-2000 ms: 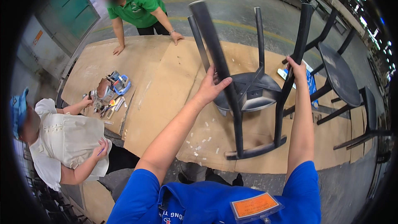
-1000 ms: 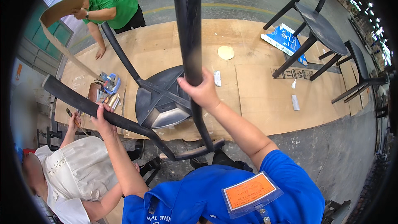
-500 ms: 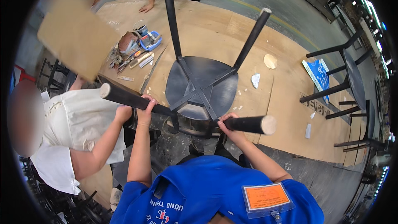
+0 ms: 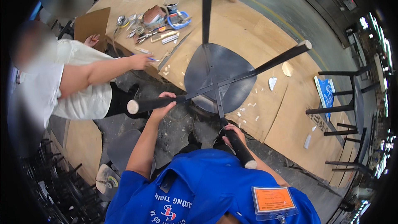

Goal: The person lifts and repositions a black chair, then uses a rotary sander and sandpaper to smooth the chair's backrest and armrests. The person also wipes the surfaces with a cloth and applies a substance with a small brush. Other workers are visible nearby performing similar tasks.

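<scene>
Gripping an upturned black metal stool (image 4: 219, 79) with a rounded seat and four legs, the left hand (image 4: 163, 103) closes its grip round one leg near its capped end, while the right hand (image 4: 232, 135) wraps a second leg. The seat rests on the plywood-covered worktop (image 4: 265, 37) at its near edge. Scattered hand tools (image 4: 153, 27) lie beyond, near a seated co-worker's outstretched hand (image 4: 139, 61).

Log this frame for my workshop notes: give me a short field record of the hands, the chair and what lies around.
left hand: gripping one black chair leg
right hand: gripping another leg
chair: upside down, seat on the plywood table, four legs up
co-worker's hand: holds a pen near the table edge
tools: heaped on the far side of the table
other chairs: at right
</scene>
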`<state>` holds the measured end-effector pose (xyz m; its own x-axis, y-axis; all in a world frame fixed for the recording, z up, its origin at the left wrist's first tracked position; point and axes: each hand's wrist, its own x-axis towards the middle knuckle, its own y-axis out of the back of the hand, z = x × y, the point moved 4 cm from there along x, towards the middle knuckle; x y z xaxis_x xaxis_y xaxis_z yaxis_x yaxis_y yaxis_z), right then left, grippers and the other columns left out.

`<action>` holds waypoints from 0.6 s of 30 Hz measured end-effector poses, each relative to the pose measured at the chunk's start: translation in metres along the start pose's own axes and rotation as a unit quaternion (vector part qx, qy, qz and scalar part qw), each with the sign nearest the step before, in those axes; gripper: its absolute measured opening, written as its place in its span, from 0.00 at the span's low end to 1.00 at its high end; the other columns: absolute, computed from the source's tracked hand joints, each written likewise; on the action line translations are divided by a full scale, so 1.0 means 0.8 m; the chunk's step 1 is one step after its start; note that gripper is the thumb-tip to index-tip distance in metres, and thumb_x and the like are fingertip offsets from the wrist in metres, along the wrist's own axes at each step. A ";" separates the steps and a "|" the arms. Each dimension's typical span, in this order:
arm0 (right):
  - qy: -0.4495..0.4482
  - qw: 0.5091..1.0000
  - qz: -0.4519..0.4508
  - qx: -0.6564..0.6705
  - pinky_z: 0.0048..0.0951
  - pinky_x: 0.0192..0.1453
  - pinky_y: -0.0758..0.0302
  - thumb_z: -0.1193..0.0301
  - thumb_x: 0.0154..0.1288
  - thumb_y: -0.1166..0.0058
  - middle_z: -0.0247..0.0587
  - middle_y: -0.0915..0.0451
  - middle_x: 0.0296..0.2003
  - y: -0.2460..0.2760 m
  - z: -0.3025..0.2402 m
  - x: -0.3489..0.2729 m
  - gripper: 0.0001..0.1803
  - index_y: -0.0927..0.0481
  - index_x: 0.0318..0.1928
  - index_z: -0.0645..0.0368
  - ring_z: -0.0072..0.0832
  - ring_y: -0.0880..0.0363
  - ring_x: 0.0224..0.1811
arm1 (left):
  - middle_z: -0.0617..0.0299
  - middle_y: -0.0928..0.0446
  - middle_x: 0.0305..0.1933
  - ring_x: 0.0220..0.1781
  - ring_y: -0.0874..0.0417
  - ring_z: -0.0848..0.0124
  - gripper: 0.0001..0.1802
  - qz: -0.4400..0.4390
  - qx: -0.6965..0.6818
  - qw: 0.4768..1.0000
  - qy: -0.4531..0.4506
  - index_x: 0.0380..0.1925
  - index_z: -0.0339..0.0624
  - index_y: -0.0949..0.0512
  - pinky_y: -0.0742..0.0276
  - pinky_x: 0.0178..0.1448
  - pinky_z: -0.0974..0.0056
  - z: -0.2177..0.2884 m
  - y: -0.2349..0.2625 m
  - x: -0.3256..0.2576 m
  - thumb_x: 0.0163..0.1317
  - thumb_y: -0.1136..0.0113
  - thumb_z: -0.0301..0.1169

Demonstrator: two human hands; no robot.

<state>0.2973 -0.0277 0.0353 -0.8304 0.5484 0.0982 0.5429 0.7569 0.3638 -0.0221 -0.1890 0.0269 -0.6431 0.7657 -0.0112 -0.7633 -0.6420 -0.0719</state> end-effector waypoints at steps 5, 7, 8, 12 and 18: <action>-0.006 0.999 -0.034 -0.036 0.30 0.54 0.29 0.76 0.47 0.35 0.44 0.23 0.46 0.004 0.007 -0.001 0.25 0.27 0.48 0.59 0.35 0.24 0.50 | 0.57 0.25 0.44 0.50 0.26 0.70 0.23 0.052 0.080 0.995 0.042 0.46 0.39 0.29 0.30 0.55 0.64 -0.016 0.009 0.000 0.51 0.33 0.31; 0.009 0.997 -0.064 -0.052 0.30 0.54 0.29 0.75 0.46 0.34 0.45 0.23 0.46 0.008 0.007 0.001 0.27 0.27 0.49 0.58 0.35 0.23 0.49 | 0.54 0.25 0.46 0.51 0.26 0.67 0.31 0.110 0.112 0.985 0.072 0.53 0.38 0.31 0.29 0.54 0.63 -0.027 0.011 -0.012 0.50 0.31 0.36; 0.010 0.995 -0.077 -0.058 0.30 0.54 0.29 0.75 0.46 0.34 0.46 0.23 0.46 0.010 0.006 0.002 0.28 0.28 0.50 0.58 0.36 0.24 0.49 | 0.53 0.25 0.46 0.51 0.26 0.67 0.33 0.154 0.114 0.976 0.098 0.55 0.38 0.33 0.29 0.54 0.63 -0.036 0.012 -0.026 0.51 0.31 0.36; -0.005 0.989 -0.115 -0.092 0.33 0.56 0.30 0.71 0.47 0.33 0.47 0.24 0.48 0.024 -0.012 0.004 0.30 0.29 0.53 0.58 0.38 0.25 0.51 | 0.49 0.26 0.48 0.51 0.25 0.62 0.40 0.238 0.140 0.951 0.142 0.61 0.38 0.40 0.28 0.54 0.61 -0.068 0.011 -0.122 0.53 0.32 0.40; 0.132 0.982 -0.134 0.031 0.35 0.58 0.31 0.75 0.43 0.33 0.45 0.23 0.46 0.039 -0.080 0.008 0.27 0.25 0.48 0.58 0.40 0.25 0.52 | 0.45 0.28 0.51 0.50 0.24 0.59 0.41 0.273 0.086 0.924 0.255 0.62 0.41 0.41 0.27 0.53 0.58 -0.079 -0.038 -0.263 0.52 0.31 0.40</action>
<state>0.3010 -0.0237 0.1063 -0.9433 0.2221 0.2465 0.3010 0.8856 0.3538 0.1406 -0.3284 -0.0315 -0.8558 0.2155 -0.4703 -0.3599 -0.9010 0.2421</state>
